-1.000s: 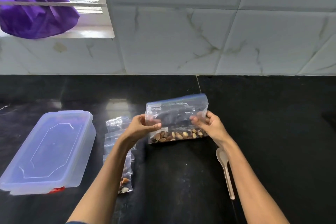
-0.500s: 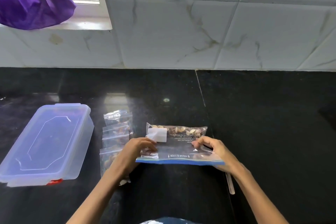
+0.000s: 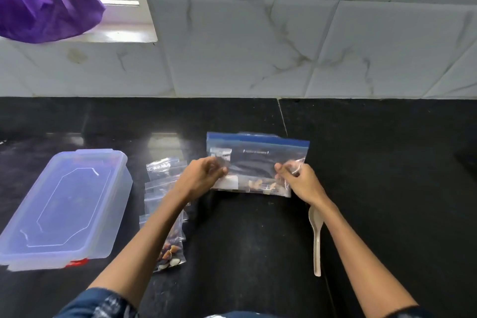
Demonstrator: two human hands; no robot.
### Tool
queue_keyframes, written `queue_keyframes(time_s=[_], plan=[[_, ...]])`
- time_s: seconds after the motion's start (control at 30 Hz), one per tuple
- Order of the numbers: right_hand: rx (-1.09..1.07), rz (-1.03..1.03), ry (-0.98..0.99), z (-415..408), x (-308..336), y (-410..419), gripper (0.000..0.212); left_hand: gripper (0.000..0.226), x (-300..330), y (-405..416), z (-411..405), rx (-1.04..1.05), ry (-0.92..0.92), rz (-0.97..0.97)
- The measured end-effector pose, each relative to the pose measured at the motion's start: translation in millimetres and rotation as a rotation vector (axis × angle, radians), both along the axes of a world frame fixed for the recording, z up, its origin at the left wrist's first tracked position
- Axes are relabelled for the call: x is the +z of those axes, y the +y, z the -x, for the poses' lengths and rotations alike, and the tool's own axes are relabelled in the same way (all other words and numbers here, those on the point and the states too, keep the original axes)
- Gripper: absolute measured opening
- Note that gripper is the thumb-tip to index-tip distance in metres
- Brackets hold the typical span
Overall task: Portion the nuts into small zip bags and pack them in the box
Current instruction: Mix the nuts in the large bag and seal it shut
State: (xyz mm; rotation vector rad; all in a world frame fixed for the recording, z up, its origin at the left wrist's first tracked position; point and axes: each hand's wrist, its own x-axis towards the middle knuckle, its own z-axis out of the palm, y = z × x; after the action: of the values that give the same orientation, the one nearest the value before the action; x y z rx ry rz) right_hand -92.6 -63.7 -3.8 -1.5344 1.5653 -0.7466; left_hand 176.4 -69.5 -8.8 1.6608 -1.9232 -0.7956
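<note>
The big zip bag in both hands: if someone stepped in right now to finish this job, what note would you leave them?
Left hand grips the left side of the big zip bag; right hand pinches its right side. The bag is held over the black counter, blue zip strip up, a few nuts at the bottom.
Done: several small zip bags lie beside the left forearm; the nearest clearly holds nuts.
Left: portion the remaining nuts with the spoon, open the lidded box, pack the small bags inside.
</note>
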Motion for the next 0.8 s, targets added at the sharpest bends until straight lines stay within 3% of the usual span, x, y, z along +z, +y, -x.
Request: queue_keyframes(time_s=[0.13, 0.23, 0.3, 0.37, 0.53, 0.63, 0.8], plan=[[-0.234, 0.065, -0.062, -10, -15, -9, 0.037, 0.030, -13, -7, 14, 0.189, 0.052, 0.007], [-0.273, 0.145, 0.054, -17, -17, -12, 0.081, 0.047, -18, -6, 24, 0.286, 0.004, 0.026], [-0.281, 0.159, 0.158, -19, -18, -14, 0.082, 0.059, -20, -7, 26, 0.332, -0.066, 0.019], [-0.272, 0.097, 0.237, -18, -15, -14, 0.073, 0.063, -24, -7, 26, 0.340, -0.092, 0.010], [-0.111, -0.324, 0.283, -1, 0, -19, 0.103, 0.079, -2, -7, 12, 0.210, 0.029, -0.271], [-0.032, -0.435, 0.401, 1, 3, -19, 0.092, 0.078, 7, -8, 11, 0.099, -0.097, -0.386], [0.158, -0.459, 0.459, -1, 9, -20, 0.044, 0.080, 7, -14, 16, 0.117, -0.105, -0.483]])
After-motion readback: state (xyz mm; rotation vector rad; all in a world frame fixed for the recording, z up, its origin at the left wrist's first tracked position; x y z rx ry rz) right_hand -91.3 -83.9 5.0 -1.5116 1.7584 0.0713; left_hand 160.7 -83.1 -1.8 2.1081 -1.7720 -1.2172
